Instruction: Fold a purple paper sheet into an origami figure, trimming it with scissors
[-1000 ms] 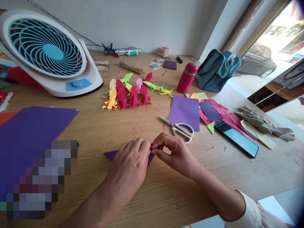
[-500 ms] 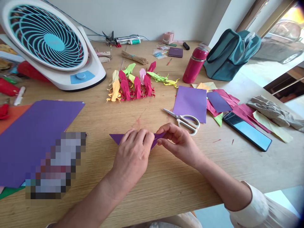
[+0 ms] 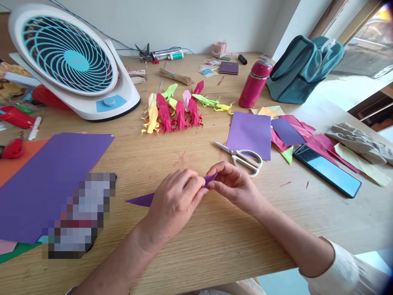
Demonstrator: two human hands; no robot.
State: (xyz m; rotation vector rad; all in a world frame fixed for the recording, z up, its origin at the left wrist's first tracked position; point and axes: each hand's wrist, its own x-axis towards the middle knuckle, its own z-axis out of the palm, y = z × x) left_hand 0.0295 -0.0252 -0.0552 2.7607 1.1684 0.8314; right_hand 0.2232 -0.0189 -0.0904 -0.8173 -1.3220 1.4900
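Observation:
A folded piece of purple paper is held between my hands above the wooden table; one pointed end sticks out to the left. My left hand covers the paper's middle, fingers closed around it. At the right end, the thumb and fingertips of my right hand pinch the paper's tip. Most of the folds are hidden under the left hand. Just beyond my right hand lie white-handled scissors, their blades partly over a purple paper sheet.
Folded paper insects stand in rows at the back middle. A white fan and purple sheets are on the left. To the right are a phone, paper scraps, a red flask and a teal bag.
The purple paper has tilted, its left point now lower and farther left, and it looks narrower. Both hands still grip it. The whole view has shifted slightly.

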